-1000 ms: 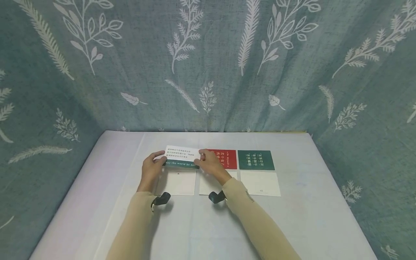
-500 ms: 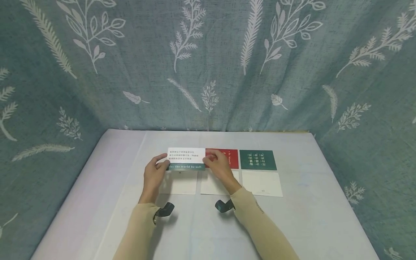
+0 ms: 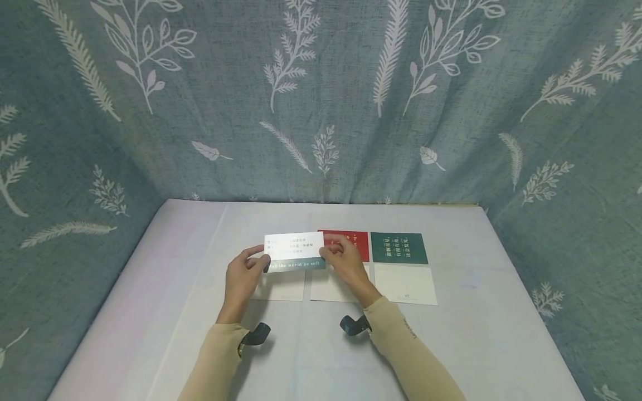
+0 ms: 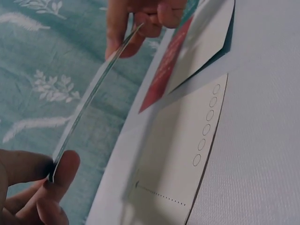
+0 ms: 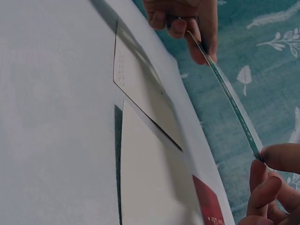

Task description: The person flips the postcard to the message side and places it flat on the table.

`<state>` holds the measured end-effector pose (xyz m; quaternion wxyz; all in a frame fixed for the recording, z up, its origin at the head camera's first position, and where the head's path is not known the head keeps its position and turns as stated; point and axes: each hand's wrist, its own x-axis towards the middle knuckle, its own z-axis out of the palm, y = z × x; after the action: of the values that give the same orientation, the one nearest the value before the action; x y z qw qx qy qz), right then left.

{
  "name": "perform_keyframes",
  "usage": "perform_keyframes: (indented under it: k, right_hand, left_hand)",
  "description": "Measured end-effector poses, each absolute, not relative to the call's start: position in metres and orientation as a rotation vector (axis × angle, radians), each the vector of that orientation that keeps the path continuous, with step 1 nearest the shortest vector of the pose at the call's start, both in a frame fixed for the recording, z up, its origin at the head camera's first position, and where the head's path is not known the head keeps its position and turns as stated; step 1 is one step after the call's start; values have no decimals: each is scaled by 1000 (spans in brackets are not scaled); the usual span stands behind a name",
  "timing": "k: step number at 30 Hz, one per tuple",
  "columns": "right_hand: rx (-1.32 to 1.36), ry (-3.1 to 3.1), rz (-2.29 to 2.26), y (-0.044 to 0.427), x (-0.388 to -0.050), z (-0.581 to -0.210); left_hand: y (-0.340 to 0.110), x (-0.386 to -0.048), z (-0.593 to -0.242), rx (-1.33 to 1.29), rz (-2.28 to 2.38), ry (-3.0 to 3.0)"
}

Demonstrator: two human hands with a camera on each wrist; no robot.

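A white postcard with a green strip along its lower edge is held up off the table between both hands. My left hand pinches its left end between thumb and fingers. The right hand pinches the opposite end the same way. In the left wrist view the card appears nearly edge-on and slightly bowed. Beneath it lies a cream card printed with small circles, partly hidden by the held card. A red card with white writing lies behind the right hand.
A green card with white writing lies at the back right of the white table. In front of it lies a cream card, with another cream card beside it. A leaf-patterned curtain stands behind the table.
Both hands have moved right and toward the person with the postcard. It has come off the back of the table area and now covers more of the cream cards.
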<state>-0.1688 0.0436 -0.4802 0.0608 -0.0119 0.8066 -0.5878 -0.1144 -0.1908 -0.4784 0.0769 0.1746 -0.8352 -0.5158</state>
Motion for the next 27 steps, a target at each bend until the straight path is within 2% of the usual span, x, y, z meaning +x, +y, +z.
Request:
perform_keyframes:
  k: [27]
  right_hand:
    - [-111, 2520, -1715, 62, -170, -477]
  left_hand:
    - [-188, -111, -470, 489, -1496, -2575]
